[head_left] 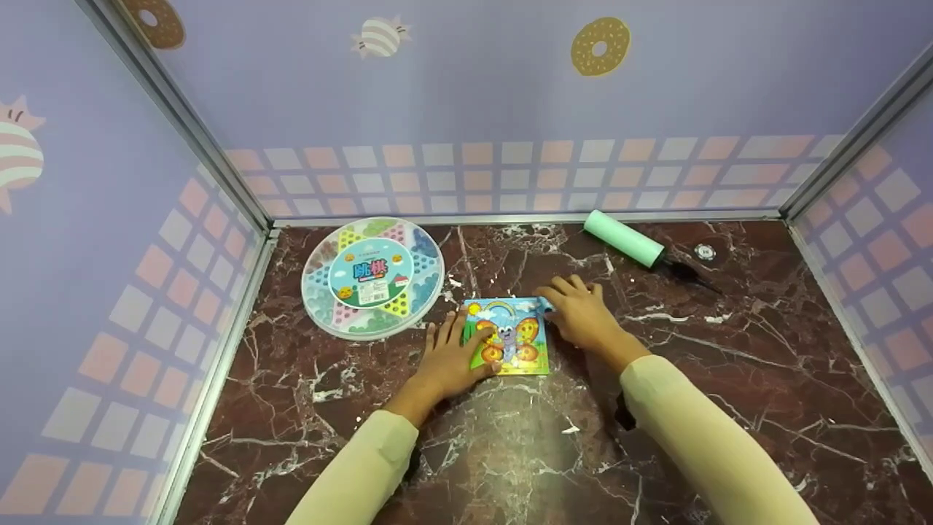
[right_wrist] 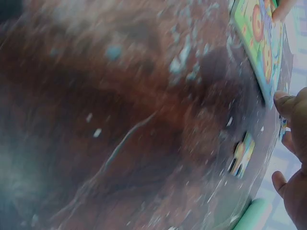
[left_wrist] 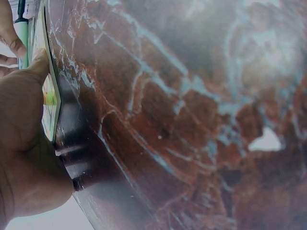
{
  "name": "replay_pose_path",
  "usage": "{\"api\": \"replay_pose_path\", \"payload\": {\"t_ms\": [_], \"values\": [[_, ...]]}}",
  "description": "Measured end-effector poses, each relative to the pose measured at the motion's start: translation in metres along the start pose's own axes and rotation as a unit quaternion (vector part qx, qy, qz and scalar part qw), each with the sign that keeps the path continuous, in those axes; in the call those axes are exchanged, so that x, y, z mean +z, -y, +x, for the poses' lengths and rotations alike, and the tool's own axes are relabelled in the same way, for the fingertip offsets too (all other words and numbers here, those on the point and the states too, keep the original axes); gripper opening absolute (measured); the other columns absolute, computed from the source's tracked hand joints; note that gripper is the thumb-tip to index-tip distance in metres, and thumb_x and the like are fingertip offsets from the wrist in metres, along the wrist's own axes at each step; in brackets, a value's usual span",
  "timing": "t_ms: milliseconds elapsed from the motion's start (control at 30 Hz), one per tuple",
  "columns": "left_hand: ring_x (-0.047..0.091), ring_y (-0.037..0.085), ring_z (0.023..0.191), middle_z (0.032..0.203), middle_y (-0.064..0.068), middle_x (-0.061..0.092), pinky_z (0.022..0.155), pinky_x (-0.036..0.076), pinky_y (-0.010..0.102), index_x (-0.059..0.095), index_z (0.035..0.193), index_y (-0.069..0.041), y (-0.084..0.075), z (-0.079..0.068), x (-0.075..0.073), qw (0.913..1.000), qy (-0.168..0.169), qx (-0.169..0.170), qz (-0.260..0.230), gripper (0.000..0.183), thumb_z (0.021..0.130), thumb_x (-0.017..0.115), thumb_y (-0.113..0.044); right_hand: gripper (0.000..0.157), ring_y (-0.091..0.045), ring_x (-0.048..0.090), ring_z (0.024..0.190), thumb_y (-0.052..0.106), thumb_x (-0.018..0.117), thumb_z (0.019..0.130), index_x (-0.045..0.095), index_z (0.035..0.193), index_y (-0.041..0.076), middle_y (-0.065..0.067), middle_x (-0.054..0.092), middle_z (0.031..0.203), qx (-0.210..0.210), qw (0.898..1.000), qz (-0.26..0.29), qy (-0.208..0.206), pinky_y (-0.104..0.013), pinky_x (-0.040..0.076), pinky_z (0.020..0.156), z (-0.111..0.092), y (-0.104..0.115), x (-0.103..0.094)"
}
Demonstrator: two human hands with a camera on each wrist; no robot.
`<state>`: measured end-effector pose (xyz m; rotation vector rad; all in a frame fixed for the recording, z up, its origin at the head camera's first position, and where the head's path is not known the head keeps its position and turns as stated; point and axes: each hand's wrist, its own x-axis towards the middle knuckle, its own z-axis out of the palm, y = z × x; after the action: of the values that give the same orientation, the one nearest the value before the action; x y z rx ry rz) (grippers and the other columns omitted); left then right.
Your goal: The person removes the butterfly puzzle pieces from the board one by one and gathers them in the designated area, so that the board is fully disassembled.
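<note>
A square butterfly jigsaw puzzle (head_left: 521, 332) lies on the dark marbled tabletop in front of me. My left hand (head_left: 446, 361) rests at its left side, fingers spread, with the thumb and one finger on the picture. In the left wrist view that thumb (left_wrist: 41, 62) lies over the puzzle's near edge. At the upper right corner, my right hand (head_left: 583, 313) pinches a small bluish puzzle piece (head_left: 546, 305) with bent fingers; the fingers partly cover it. The right wrist view shows another loose puzzle piece (right_wrist: 243, 155) on the tabletop, just off the puzzle.
A round Chinese checkers set (head_left: 372, 277) in a clear case lies at the back left. Toward the back right are a mint-green cylinder (head_left: 623, 237) with a black end and a small round chip (head_left: 705, 251). Patterned walls (head_left: 496, 175) enclose the back and sides.
</note>
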<state>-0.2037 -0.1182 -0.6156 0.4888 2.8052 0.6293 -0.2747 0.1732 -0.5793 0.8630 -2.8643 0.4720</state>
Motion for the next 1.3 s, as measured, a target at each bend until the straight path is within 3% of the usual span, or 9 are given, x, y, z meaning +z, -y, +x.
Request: {"api": "replay_pose_path", "payload": {"t_ms": [200,433,633,933,1167,1300], "values": [[0.004,0.046,0.174,0.187,0.020,0.004,0.137,0.002,0.074,0.041,0.170,-0.034,0.005,0.003,0.005,1.0000,0.004,-0.002,0.006,0.081,0.103,0.053,-0.079,0.045,-0.038,0.063,0.122,0.015,0.082,0.098,0.071,0.142,0.015,-0.009,0.072,0.136,-0.002,1.000,0.010,-0.013,-0.074,0.047,0.100,-0.009,-0.015,-0.004],[0.007,0.048,0.173,0.186,0.023,0.007,0.137,0.004,0.074,0.042,0.169,-0.033,0.000,0.000,0.000,1.0000,-0.002,0.004,-0.001,0.082,0.103,0.051,-0.079,0.050,-0.038,0.064,0.124,0.010,0.083,0.095,0.070,0.143,0.013,-0.010,0.072,0.137,0.014,1.000,0.007,-0.010,-0.081,0.045,0.107,-0.020,-0.036,-0.011],[0.008,0.048,0.173,0.186,0.024,0.007,0.137,0.005,0.074,0.042,0.169,-0.030,-0.004,-0.002,-0.004,1.0000,0.004,-0.001,0.001,0.082,0.103,0.052,-0.078,0.047,-0.039,0.064,0.129,0.009,0.083,0.095,0.072,0.140,0.011,-0.011,0.073,0.139,0.029,1.000,0.004,-0.011,-0.080,0.048,0.101,-0.031,-0.053,-0.018],[0.007,0.047,0.173,0.186,0.023,0.006,0.137,0.005,0.073,0.042,0.170,-0.028,-0.015,-0.008,-0.015,0.9996,0.021,-0.012,0.012,0.074,0.108,0.057,-0.066,0.043,-0.053,0.060,0.137,0.006,0.077,0.099,0.072,0.142,0.008,-0.018,0.069,0.144,0.050,0.998,0.004,0.025,-0.085,0.045,0.101,-0.048,-0.073,-0.025],[0.006,0.047,0.173,0.186,0.024,0.005,0.137,0.004,0.073,0.042,0.170,-0.029,-0.010,-0.006,-0.009,0.9999,0.011,-0.008,0.006,0.074,0.108,0.053,-0.070,0.038,-0.048,0.060,0.132,0.004,0.075,0.099,0.075,0.137,0.005,-0.017,0.069,0.138,0.051,0.998,0.016,0.045,-0.078,0.047,0.097,-0.054,-0.080,-0.026],[0.006,0.046,0.174,0.187,0.022,0.004,0.138,0.005,0.072,0.041,0.171,-0.030,-0.014,-0.006,-0.012,0.9994,0.021,-0.018,0.021,0.074,0.108,0.055,-0.068,0.041,-0.055,0.057,0.137,0.002,0.076,0.097,0.075,0.137,0.005,-0.017,0.069,0.139,0.053,0.997,0.023,0.051,-0.081,0.045,0.101,-0.055,-0.081,-0.026]]}}
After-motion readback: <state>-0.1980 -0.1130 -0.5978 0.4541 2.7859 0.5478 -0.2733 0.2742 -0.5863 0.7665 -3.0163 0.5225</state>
